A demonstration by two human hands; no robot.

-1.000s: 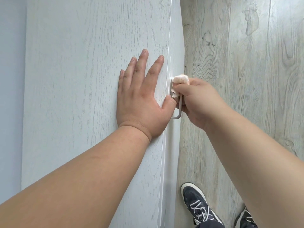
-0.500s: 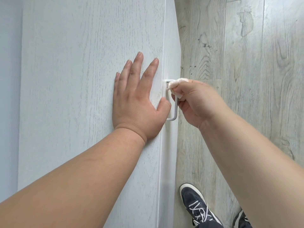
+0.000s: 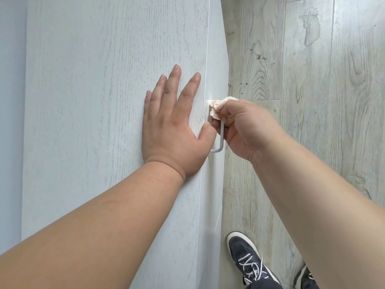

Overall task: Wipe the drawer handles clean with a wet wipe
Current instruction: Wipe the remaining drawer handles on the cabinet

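Pale wood-grain cabinet top (image 3: 104, 80) under the left hand, grey plank floor (image 3: 312, 80) far below on the right, dark laced sneaker (image 3: 250, 261) near the bottom edge.

Left hand (image 3: 173, 126): flat, fingers straight and slightly spread, palm pressed on the top panel just beside its front edge, thumb reaching over toward the handle. Bracing only, gripping nothing.

Right hand (image 3: 243, 130): curled around a bunched white wet wipe (image 3: 218, 105), pinching it against the far end of the drawer handle (image 3: 221, 140). Wipe wrapped at the far corner post, where the handle meets the drawer front (image 3: 212, 184); a bit of wipe poking out past the knuckles.

Handle: thin white bar, bent at both ends, standing off the drawer front just below the top edge. Long axis running away from the body and back toward it, parallel to the cabinet edge. Near corner bare and visible between the two hands, just beyond the left thumb; middle stretch hidden behind the right fingers.

Key relation for the coming stroke, as a judgement: wipe sitting at the far end, uncovered bar lying nearer the body, so a pull along the bar toward the near corner looks likely. Right hand already on the bar and plainly the working one; left hand close but beside it, not on it. Other handles out of sight, so overall progress impossible to tell.
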